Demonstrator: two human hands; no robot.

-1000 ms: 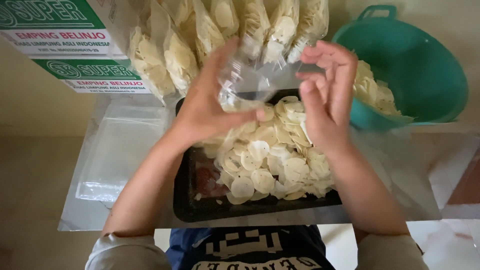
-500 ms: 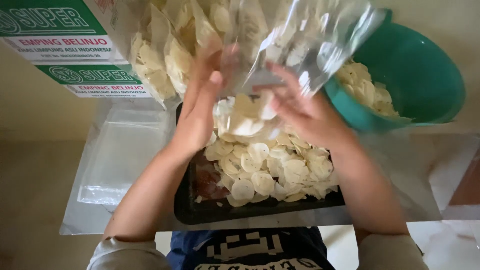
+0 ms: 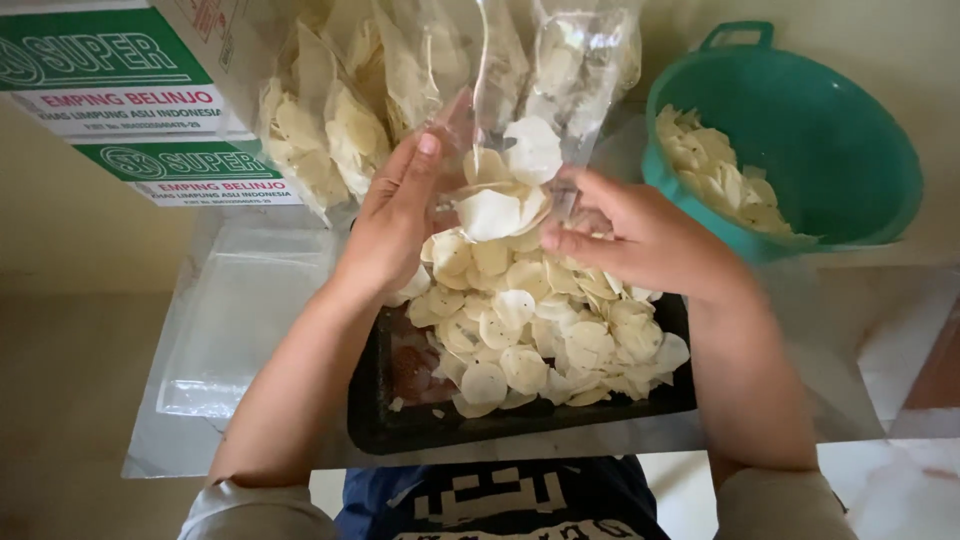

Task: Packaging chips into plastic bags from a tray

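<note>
A clear plastic bag (image 3: 540,90) stands upright above a black tray (image 3: 400,425) heaped with pale round chips (image 3: 530,330). My left hand (image 3: 395,215) holds the bag's left edge at its mouth. My right hand (image 3: 640,240) pinches the bag's right edge. A few chips (image 3: 505,185) lie inside the bag near its opening, just above the heap.
A teal plastic basket (image 3: 850,160) holding more chips stands at the right. Several filled clear bags of chips (image 3: 320,130) lean at the back, beside a green and white cardboard box (image 3: 110,90). A stack of flat clear plastic bags (image 3: 230,340) lies left of the tray.
The bag went from bunched between my hands to held up and spread open. Both hands dropped to its lower edges, and chips now sit inside it.
</note>
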